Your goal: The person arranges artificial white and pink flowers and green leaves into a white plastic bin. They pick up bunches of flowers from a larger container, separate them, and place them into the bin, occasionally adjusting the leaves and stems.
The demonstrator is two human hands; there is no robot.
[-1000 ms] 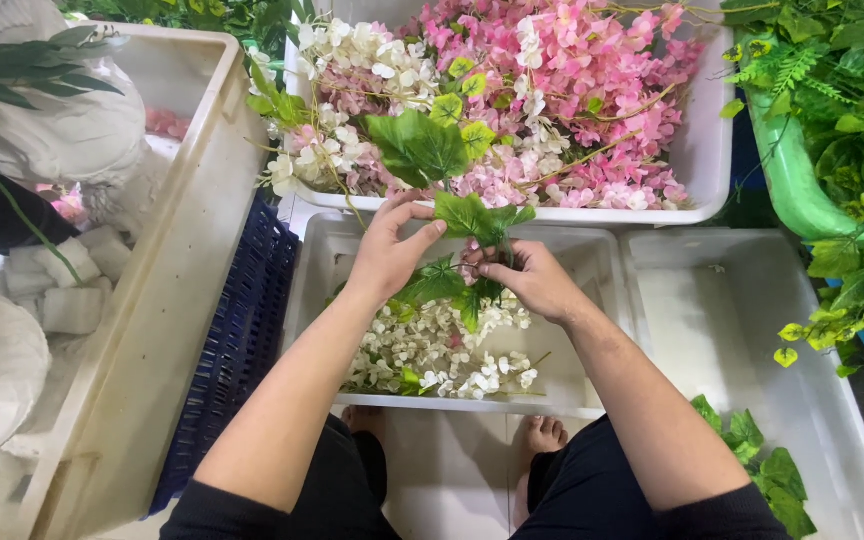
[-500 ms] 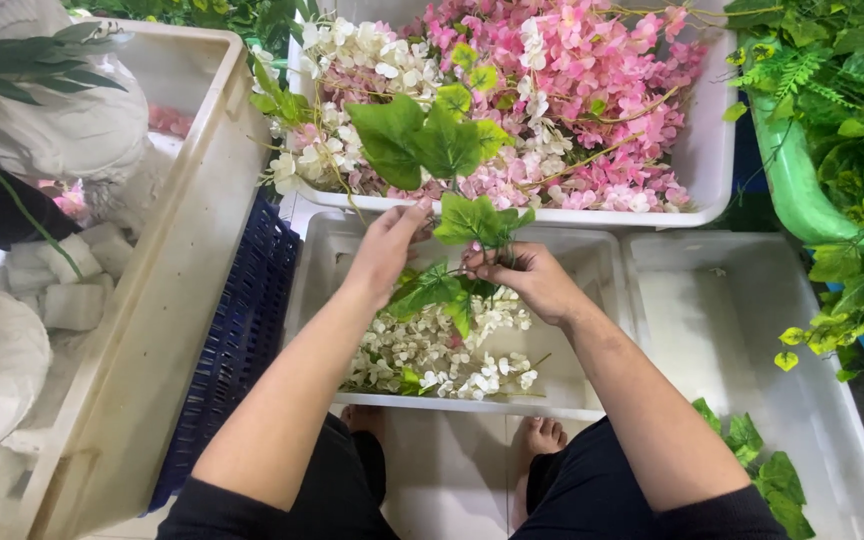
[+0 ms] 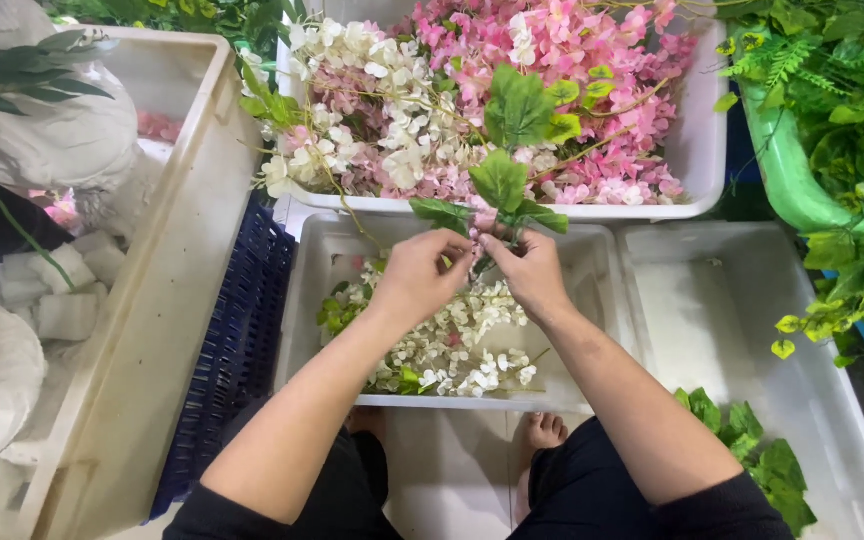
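Where both hands meet above the near tray (image 3: 324,300), the left hand (image 3: 420,277) and right hand (image 3: 527,272) pinch a leafy sprig (image 3: 500,190), fingers closed on its stem. Green leaves fan upward, stem pointing down. White blossoms (image 3: 452,350) lie beneath; pink flowers (image 3: 592,90) fill the far tray (image 3: 704,150).

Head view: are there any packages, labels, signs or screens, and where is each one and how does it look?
No labels, signs or screens show; only open containers.
White tub: top, rectangular, full of pink and white flowers.
White tray: under both hands, small white blossoms inside.
White tray, right: a few green leaves in it.
Cream bin: left, long.
Blue crate: between bin and tray, ribbed.
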